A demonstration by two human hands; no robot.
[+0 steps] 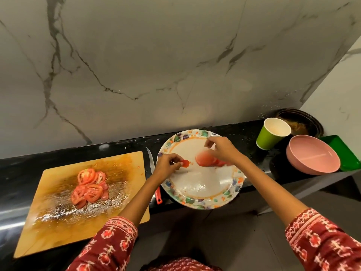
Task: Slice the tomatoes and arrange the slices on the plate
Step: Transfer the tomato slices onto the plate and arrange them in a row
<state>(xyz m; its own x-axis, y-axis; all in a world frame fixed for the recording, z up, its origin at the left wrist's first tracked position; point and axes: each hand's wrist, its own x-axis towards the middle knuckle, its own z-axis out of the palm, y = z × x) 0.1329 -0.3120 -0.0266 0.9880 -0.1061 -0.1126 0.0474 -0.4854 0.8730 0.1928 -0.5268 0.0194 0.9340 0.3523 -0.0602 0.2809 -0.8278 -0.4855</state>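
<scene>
A white plate (197, 190) with a flowered rim lies on the black counter, its front edge past the counter's edge. My left hand (168, 163) pinches a small tomato slice (185, 163) over the plate's left side. My right hand (222, 149) hovers over the plate's middle, above a blurred group of tomato slices (207, 160); its fingers are curled and whether they hold a slice is unclear. A pile of tomato slices (88, 185) rests on the wet wooden cutting board (64, 227) at the left. A knife (150, 161) with a red handle lies between board and plate.
A green paper cup (270, 136) stands right of the plate, with a pink bowl (312, 158), a green tray (347, 153) and a dark dish (304, 122) beyond it. A marble wall rises right behind the narrow counter.
</scene>
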